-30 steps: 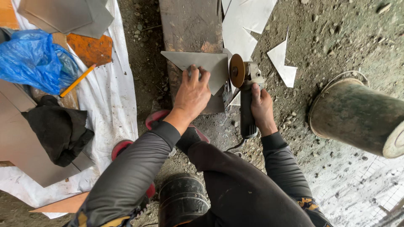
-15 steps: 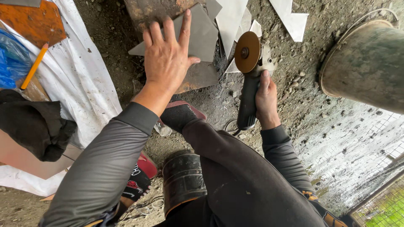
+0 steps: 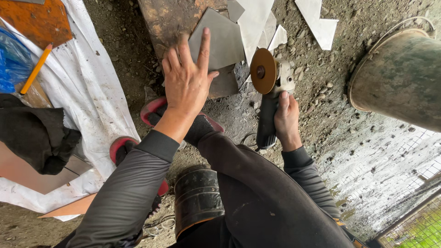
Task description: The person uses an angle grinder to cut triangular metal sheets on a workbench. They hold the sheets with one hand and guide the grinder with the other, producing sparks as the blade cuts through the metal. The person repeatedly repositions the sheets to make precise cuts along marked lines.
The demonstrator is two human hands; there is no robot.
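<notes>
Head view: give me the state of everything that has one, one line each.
angle grinder: gripped, disc clear of the tile
right hand: shut on grinder handle
left hand: open, fingers spread above the tile
grey tile: flat on the board
bucket: tipped on its side
pencil: lying on white sheet
</notes>
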